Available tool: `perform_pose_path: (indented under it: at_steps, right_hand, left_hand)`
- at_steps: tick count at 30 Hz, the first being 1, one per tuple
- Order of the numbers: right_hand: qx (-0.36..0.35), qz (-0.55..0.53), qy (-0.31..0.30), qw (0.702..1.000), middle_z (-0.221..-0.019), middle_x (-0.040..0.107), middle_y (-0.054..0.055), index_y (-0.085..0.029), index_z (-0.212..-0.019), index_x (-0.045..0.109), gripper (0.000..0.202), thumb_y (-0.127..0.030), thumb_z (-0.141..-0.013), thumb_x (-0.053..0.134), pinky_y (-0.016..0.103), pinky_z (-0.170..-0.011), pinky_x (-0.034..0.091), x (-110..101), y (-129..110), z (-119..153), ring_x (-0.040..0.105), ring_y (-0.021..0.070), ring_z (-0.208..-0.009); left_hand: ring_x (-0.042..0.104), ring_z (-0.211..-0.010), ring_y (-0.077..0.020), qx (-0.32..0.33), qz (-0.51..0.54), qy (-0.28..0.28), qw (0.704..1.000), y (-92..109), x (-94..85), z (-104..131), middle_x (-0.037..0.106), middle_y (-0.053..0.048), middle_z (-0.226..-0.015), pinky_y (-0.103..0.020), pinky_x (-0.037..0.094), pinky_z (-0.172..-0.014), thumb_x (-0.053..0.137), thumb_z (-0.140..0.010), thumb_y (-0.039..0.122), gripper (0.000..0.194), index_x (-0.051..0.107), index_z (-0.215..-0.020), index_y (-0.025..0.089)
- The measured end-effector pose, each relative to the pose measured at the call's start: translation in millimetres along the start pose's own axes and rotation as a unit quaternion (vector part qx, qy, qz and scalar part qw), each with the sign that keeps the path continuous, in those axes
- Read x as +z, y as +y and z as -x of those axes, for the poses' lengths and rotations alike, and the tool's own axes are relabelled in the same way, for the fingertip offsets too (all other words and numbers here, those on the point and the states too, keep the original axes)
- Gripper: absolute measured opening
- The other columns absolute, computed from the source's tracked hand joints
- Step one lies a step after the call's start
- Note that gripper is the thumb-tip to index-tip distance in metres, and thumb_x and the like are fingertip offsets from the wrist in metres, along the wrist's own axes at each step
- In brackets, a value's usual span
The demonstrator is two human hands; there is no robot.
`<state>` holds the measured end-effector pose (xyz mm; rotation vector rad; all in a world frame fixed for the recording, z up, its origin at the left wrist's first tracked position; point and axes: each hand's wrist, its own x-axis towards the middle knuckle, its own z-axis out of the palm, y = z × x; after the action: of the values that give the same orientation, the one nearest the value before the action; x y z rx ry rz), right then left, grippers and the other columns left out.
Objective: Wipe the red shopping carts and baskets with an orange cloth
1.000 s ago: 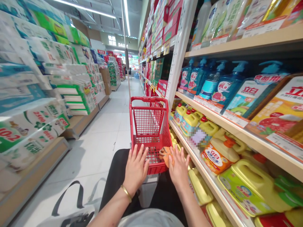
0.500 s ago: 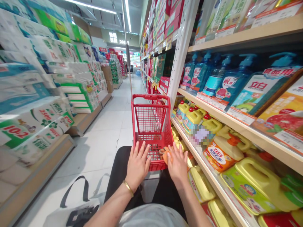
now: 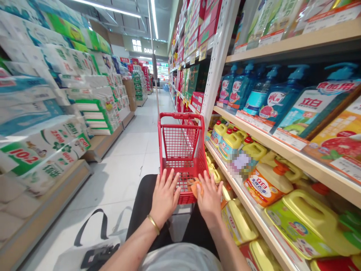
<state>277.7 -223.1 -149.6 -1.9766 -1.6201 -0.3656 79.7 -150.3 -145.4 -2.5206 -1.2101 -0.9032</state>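
Note:
A red plastic shopping cart basket [image 3: 202,160] with lattice walls stands directly before me, between my knees. My left hand [image 3: 165,195], a gold-coloured bangle on its wrist, is held palm down at the basket's near left side. Its fingers are spread, and nothing shows in them. At the near right side is my right hand [image 3: 209,197], fingers stretched forward. Its thumb lies over a crumpled orange cloth [image 3: 194,185], which sticks out to the left of that hand. What lies under both palms is hidden.
Shelves on the right carry blue pump bottles [image 3: 270,99] and yellow detergent jugs [image 3: 303,222]. Packs of paper [image 3: 52,150] are stacked on the left. A bag [image 3: 93,248] sits on the floor [image 3: 118,180] at lower left. A thin pole [image 3: 155,67] rises behind the basket.
My right hand and the orange cloth have shifted slightly left, toward the basket's middle. The left hand has stayed almost still, and the whole view has moved a little.

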Motion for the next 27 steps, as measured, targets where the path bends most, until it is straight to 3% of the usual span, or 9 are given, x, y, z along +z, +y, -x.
perform_pose_path:
  at_steps: [2,4,9,11,13,17,19,23,27]
  right_hand:
    - [0.046,0.01,0.008,0.999,-0.169,0.035,0.007,-0.025,-0.155,0.05,0.049,-0.038,-0.112,0.031,0.068,-0.126,0.01,-2.0,17.0,-3.3,0.018,0.0326,-0.161]
    - [0.045,0.007,0.007,0.999,-0.17,0.033,0.007,-0.024,-0.156,0.049,0.05,-0.037,-0.112,0.03,0.067,-0.126,0.011,1.4,16.1,-0.9,0.016,0.0324,-0.161]
    - [-0.049,-0.022,0.02,0.998,-0.164,0.044,0.003,-0.029,-0.152,0.053,0.045,-0.033,-0.109,0.042,0.06,-0.129,0.001,16.8,-34.9,15.0,0.028,0.0291,-0.158]
    - [-0.079,-0.028,0.012,0.996,-0.163,0.046,0.002,-0.032,-0.154,0.051,0.046,-0.034,-0.109,0.045,0.056,-0.13,0.0,16.1,-41.7,15.2,0.033,0.0264,-0.156]
    - [-0.074,-0.024,-0.003,0.997,-0.164,0.045,0.003,-0.033,-0.155,0.049,0.046,-0.035,-0.109,0.042,0.058,-0.13,-0.001,10.6,-29.5,10.4,0.033,0.0261,-0.156]
    - [0.043,-0.004,0.004,0.999,-0.168,0.038,0.006,-0.028,-0.156,0.048,0.05,-0.039,-0.112,0.029,0.069,-0.125,0.002,-2.6,16.6,-5.9,0.022,0.0314,-0.16]
    - [0.067,-0.006,0.013,0.998,-0.168,0.037,0.008,-0.026,-0.156,0.048,0.052,-0.04,-0.112,0.026,0.07,-0.125,0.004,-3.2,23.8,-10.2,0.02,0.0322,-0.16]
    - [-0.02,-0.014,0.016,1.0,-0.166,0.041,0.007,-0.027,-0.153,0.053,0.047,-0.035,-0.11,0.036,0.067,-0.127,0.004,9.8,-12.2,-0.6,0.025,0.0321,-0.159]
    - [-0.109,-0.023,0.011,0.994,-0.163,0.046,0.006,-0.028,-0.155,0.05,0.047,-0.033,-0.109,0.044,0.054,-0.131,0.001,17.8,-45.0,10.8,0.036,0.0249,-0.155]
  left_hand:
    - [0.017,-0.161,-0.0344,0.0,0.003,-0.002,1.0,3.4,0.7,-0.3,0.033,-0.005,-0.169,-0.061,0.027,-0.127,0.051,-0.103,0.034,0.058,0.042,-0.159,0.024]
    - [0.016,-0.161,-0.0344,0.002,0.006,-0.003,1.0,6.0,1.0,-0.3,0.034,-0.005,-0.169,-0.061,0.026,-0.128,0.051,-0.103,0.035,0.058,0.042,-0.159,0.024]
    - [0.016,-0.161,-0.0343,-0.004,0.0,-0.002,1.0,2.8,-0.9,0.1,0.033,-0.005,-0.169,-0.061,0.028,-0.127,0.05,-0.103,0.035,0.056,0.044,-0.158,0.024]
    - [0.017,-0.161,-0.0343,-0.007,-0.002,-0.005,1.0,-0.4,-2.3,-0.4,0.033,-0.006,-0.169,-0.06,0.028,-0.127,0.05,-0.103,0.034,0.056,0.044,-0.158,0.025]
    - [0.017,-0.161,-0.0341,-0.008,-0.002,-0.007,1.0,-2.1,-3.3,-1.0,0.033,-0.005,-0.169,-0.06,0.028,-0.127,0.05,-0.103,0.034,0.057,0.042,-0.159,0.026]
    - [0.016,-0.161,-0.0344,-0.002,0.001,-0.003,1.0,2.0,-2.1,-1.2,0.034,-0.005,-0.169,-0.061,0.025,-0.128,0.05,-0.103,0.034,0.059,0.041,-0.16,0.025]
    - [0.015,-0.161,-0.0347,0.001,0.005,-0.002,1.0,5.5,-0.5,-0.6,0.034,-0.005,-0.169,-0.061,0.024,-0.128,0.05,-0.103,0.035,0.059,0.041,-0.16,0.025]
    - [0.016,-0.161,-0.0345,-0.002,0.005,-0.005,1.0,7.0,0.6,0.8,0.033,-0.004,-0.17,-0.061,0.025,-0.127,0.05,-0.103,0.035,0.059,0.041,-0.16,0.026]
    - [0.017,-0.161,-0.0347,-0.004,-0.005,-0.012,1.0,1.0,-2.2,0.4,0.032,-0.004,-0.17,-0.061,0.027,-0.127,0.05,-0.103,0.033,0.057,0.042,-0.159,0.027]
